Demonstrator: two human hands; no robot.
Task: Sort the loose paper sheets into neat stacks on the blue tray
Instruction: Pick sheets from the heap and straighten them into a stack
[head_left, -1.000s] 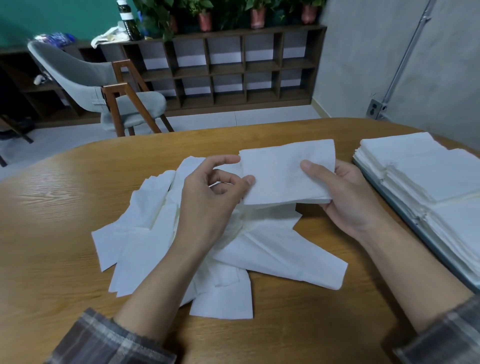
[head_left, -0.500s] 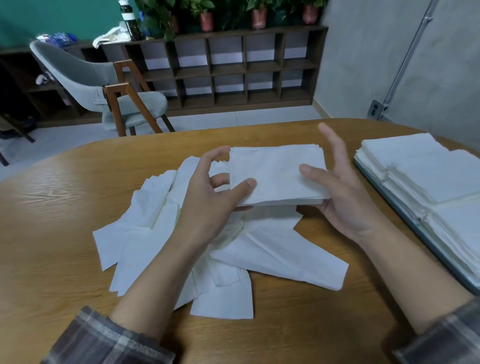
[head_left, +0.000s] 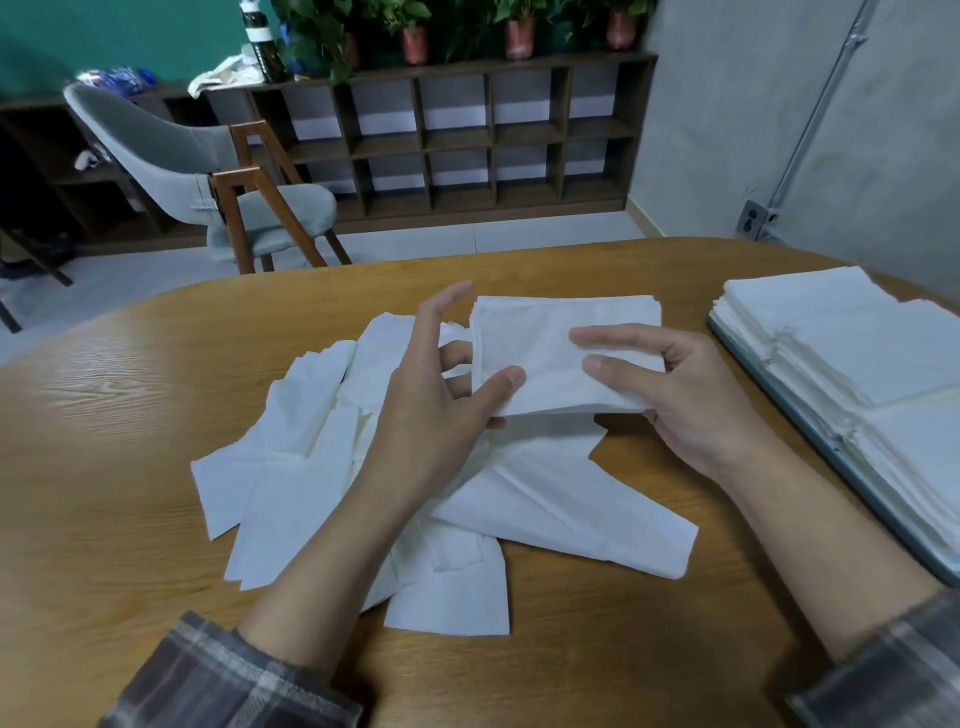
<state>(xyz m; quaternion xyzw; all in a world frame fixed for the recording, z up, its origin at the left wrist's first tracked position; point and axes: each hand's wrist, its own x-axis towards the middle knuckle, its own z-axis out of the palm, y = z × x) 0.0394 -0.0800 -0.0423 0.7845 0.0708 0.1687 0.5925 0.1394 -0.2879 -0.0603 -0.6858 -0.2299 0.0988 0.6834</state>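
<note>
Above the wooden table I hold a small stack of white paper sheets (head_left: 545, 332) between both hands. My left hand (head_left: 431, 415) pinches its left edge, thumb on top, with the index finger raised free. My right hand (head_left: 691, 395) grips its right side, thumb and index finger lying on top and the other fingers beneath. Under my hands a loose pile of white sheets (head_left: 545, 499) sprawls over the table. At the right the blue tray (head_left: 878, 506) carries neat stacks of sheets (head_left: 831, 332) side by side.
The round wooden table (head_left: 130, 441) has bare wood at its left and along the near edge. Beyond it stand a grey chair (head_left: 171, 156) and a low dark shelf unit (head_left: 467, 140) with potted plants on top.
My right hand's fingers, spread upward half a second ago, have come down onto the held stack. The stack's edges now line up more evenly. My left index finger has lifted off.
</note>
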